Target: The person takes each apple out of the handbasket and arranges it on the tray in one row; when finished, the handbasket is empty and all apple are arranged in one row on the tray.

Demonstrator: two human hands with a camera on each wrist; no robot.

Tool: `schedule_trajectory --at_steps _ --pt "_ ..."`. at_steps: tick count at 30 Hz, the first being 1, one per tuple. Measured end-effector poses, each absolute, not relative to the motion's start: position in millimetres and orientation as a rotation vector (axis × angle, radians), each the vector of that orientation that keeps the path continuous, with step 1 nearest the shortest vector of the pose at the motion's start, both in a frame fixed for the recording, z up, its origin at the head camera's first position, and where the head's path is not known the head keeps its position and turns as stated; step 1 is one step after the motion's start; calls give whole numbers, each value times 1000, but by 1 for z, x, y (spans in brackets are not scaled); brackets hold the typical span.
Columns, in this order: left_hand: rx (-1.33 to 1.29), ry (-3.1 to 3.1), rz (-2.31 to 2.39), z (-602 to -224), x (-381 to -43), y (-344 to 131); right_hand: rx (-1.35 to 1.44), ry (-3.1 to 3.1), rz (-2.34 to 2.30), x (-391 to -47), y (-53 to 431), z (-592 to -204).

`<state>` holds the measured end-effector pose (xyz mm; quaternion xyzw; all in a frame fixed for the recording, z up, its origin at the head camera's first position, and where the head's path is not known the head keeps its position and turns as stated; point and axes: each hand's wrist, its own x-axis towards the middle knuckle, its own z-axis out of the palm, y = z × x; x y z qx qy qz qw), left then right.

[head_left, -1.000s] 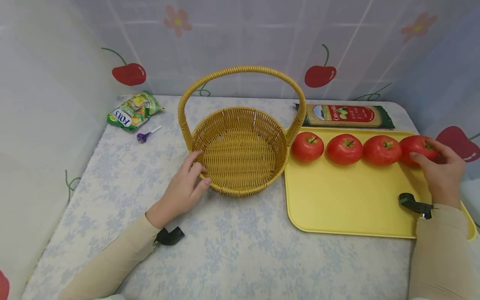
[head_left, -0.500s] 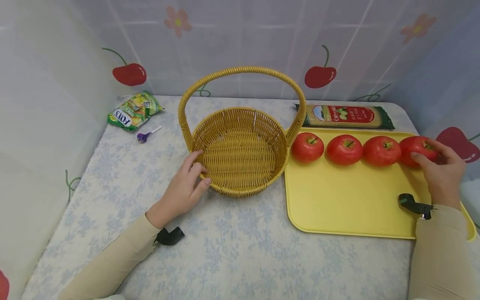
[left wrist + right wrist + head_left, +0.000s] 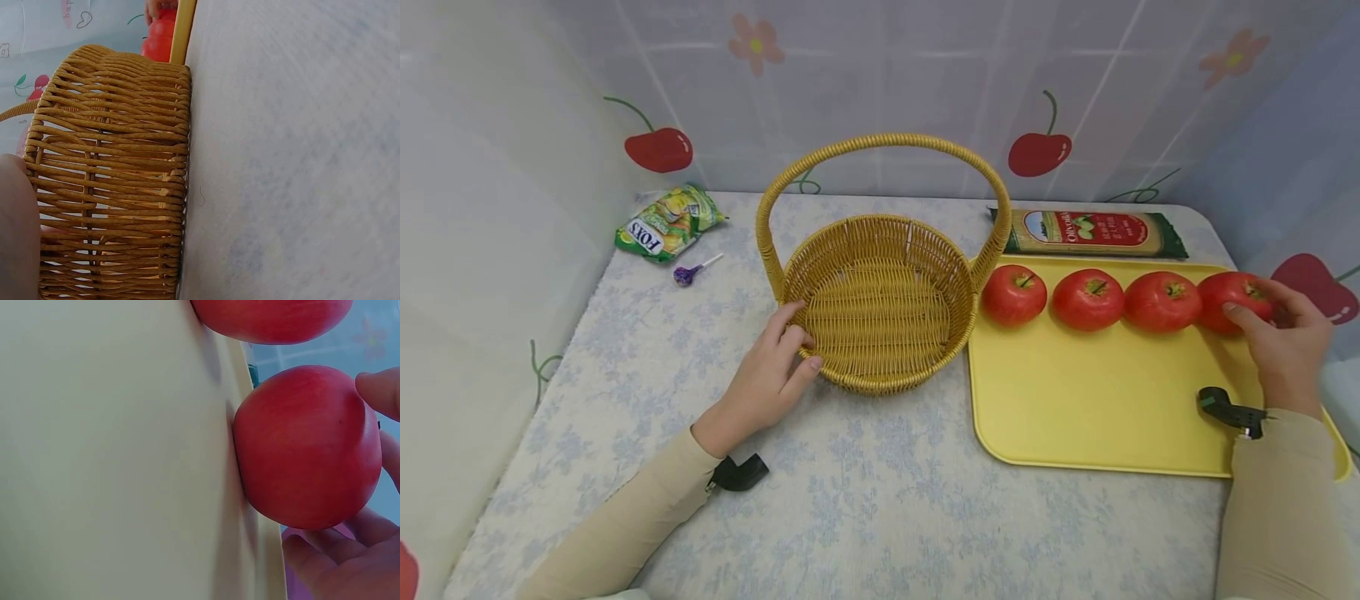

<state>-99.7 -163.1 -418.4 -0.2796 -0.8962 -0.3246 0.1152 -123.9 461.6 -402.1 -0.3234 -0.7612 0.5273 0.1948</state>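
A yellow wicker basket (image 3: 880, 317) with a tall arched handle stands upright in the middle of the table, its woven floor bare. My left hand (image 3: 767, 367) holds the basket's near-left rim, fingers over the edge and thumb along the front. In the left wrist view the basket's woven side (image 3: 112, 187) fills the left half. At the right end of a row on the yellow tray (image 3: 1090, 400), my right hand (image 3: 1288, 333) grips a red apple (image 3: 1228, 302), thumb in front and fingers round its far side. The right wrist view shows that apple (image 3: 306, 447) resting on the tray.
Three more apples, the nearest one (image 3: 1162, 301) beside the gripped apple, line the tray's back. Behind the tray lies a pasta packet (image 3: 1090, 232). A green candy bag (image 3: 668, 222) and a lollipop (image 3: 688, 273) lie at the back left. Curtain-like walls enclose the table.
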Motion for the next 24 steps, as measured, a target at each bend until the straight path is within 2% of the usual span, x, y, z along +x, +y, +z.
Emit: schedule_trajectory --at_steps 12,24 --pt "-826 -2663 -961 -416 -99 -162 -924 -2125 1455 -119 461 -391" --pt "-882 -2831 -953 -387 -99 -182 -923 -2230 1358 -121 458 -371"
